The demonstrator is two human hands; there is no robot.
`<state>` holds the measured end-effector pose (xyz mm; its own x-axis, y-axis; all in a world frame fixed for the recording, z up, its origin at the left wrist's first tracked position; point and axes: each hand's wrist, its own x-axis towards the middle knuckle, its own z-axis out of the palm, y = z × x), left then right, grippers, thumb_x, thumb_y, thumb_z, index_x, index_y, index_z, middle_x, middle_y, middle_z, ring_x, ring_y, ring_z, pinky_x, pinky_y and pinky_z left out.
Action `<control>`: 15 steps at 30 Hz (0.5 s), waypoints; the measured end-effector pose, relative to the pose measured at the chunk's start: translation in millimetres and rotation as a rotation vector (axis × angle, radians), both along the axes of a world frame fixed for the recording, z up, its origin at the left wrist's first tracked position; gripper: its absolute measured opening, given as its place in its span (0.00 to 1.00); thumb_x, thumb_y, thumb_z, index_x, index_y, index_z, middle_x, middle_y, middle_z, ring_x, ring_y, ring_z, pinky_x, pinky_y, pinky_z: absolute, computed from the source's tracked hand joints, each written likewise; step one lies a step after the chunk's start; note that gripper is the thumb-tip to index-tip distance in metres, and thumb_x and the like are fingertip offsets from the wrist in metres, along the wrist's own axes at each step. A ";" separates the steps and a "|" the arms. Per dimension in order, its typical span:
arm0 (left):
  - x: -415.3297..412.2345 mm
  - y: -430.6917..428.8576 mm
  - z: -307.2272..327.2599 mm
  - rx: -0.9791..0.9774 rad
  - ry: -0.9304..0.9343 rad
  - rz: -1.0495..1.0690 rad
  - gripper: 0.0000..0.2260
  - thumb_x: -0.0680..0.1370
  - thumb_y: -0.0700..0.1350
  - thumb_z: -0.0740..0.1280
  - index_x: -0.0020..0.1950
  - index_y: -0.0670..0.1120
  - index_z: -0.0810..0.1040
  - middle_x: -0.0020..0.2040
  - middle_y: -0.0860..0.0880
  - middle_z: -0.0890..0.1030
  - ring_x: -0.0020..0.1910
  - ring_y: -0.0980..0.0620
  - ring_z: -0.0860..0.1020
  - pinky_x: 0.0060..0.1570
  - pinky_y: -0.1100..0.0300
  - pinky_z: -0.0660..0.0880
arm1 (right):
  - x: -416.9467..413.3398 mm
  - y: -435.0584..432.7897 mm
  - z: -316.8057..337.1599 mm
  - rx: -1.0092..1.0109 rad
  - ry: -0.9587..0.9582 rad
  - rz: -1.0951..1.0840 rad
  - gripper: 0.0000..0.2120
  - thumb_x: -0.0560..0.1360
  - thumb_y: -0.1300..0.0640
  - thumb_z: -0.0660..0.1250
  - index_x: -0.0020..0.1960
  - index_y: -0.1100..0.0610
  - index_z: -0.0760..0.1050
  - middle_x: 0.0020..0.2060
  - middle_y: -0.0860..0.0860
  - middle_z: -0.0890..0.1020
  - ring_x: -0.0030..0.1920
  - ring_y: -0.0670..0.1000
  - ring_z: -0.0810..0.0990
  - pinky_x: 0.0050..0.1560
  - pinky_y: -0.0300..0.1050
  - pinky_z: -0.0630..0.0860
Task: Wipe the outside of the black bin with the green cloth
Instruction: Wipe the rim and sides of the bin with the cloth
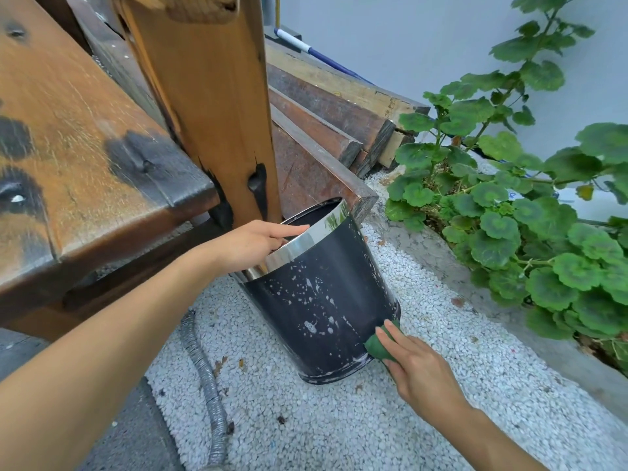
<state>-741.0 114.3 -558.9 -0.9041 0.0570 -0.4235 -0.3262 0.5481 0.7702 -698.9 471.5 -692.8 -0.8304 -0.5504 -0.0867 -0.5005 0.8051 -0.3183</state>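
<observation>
The black bin stands tilted on the white gravel beside the wooden post, which turns its spattered lower wall toward the person. The green cloth is bunched against that wall near the base, pressed there by the right hand with its fingers nearly straight and the thumb hidden. The left hand curls over the chrome rim, probably to hold the tilt and brace the bin against wiping pressure.

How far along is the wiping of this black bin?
Nothing looks plainly clean yet. The right hand presses the green cloth on the lower right side of the black bin; the left hand holds its rim, tilting it. White splatters across the front remain.
</observation>
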 end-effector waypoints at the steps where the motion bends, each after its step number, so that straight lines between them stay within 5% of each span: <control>1: 1.6 5.4 1.0 -0.054 0.009 -0.019 0.28 0.84 0.37 0.52 0.67 0.67 0.80 0.65 0.58 0.83 0.59 0.56 0.75 0.57 0.62 0.72 | 1.1 0.4 0.6 -0.018 -0.014 -0.016 0.27 0.82 0.53 0.67 0.79 0.45 0.65 0.78 0.39 0.62 0.71 0.52 0.76 0.69 0.49 0.76; 4: 8.5 22.7 1.2 -0.305 0.112 -0.079 0.31 0.81 0.38 0.50 0.67 0.70 0.78 0.55 0.51 0.85 0.42 0.52 0.78 0.42 0.61 0.76 | 4.0 -2.2 6.0 -0.179 -0.006 -0.109 0.27 0.78 0.59 0.73 0.74 0.49 0.73 0.71 0.40 0.68 0.68 0.52 0.79 0.72 0.46 0.70; 7: 22.5 42.4 -7.9 -0.539 0.288 -0.103 0.28 0.82 0.41 0.53 0.76 0.66 0.70 0.54 0.48 0.85 0.44 0.45 0.78 0.44 0.50 0.79 | 0.6 -18.0 21.8 -0.362 0.065 -0.160 0.28 0.74 0.61 0.77 0.72 0.50 0.75 0.70 0.42 0.72 0.64 0.49 0.81 0.69 0.49 0.73; 10: 34.5 58.6 -20.5 -0.561 0.454 -0.073 0.25 0.82 0.44 0.53 0.77 0.61 0.66 0.49 0.48 0.85 0.47 0.41 0.80 0.45 0.45 0.78 | -4.9 -48.6 42.8 -0.526 0.220 -0.083 0.29 0.73 0.62 0.78 0.72 0.52 0.76 0.71 0.46 0.75 0.64 0.46 0.80 0.67 0.49 0.77; 15: 25.2 50.0 -26.0 -0.442 0.404 0.008 0.16 0.86 0.53 0.53 0.74 0.62 0.69 0.43 0.48 0.83 0.45 0.41 0.80 0.47 0.46 0.77 | -23.5 -99.6 77.1 -0.625 0.461 -0.006 0.25 0.75 0.63 0.75 0.71 0.58 0.77 0.72 0.52 0.76 0.64 0.53 0.81 0.68 0.43 0.75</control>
